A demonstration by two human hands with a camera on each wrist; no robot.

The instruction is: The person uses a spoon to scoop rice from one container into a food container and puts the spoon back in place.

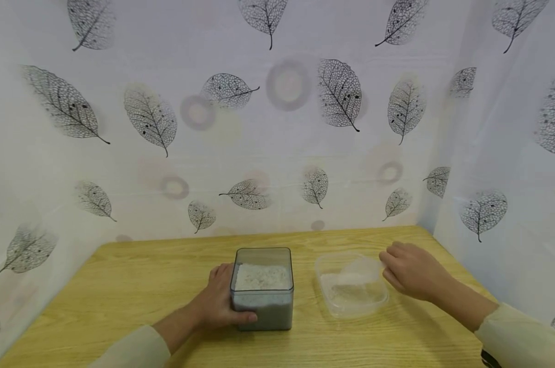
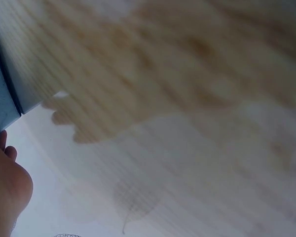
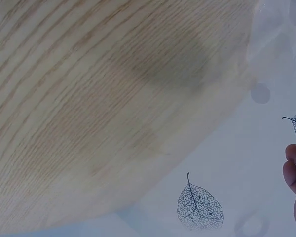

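My left hand grips the left side of a smoky-grey, see-through square canister, its thumb across the front. White grainy stuff, perhaps rice or flour, lies inside the canister, which stands upright without a lid. To its right sits a clear plastic tub with a little pale material in the bottom. My right hand, fingers curled, pinches a translucent cup-like plastic piece over the tub; its exact shape is blurred. In the left wrist view, part of the canister shows beside the left hand.
Both things stand on a wood-grain table. A pale curtain printed with leaf skeletons hangs behind the table and along both sides. Bare tabletop shows left of the canister and in front of the tub.
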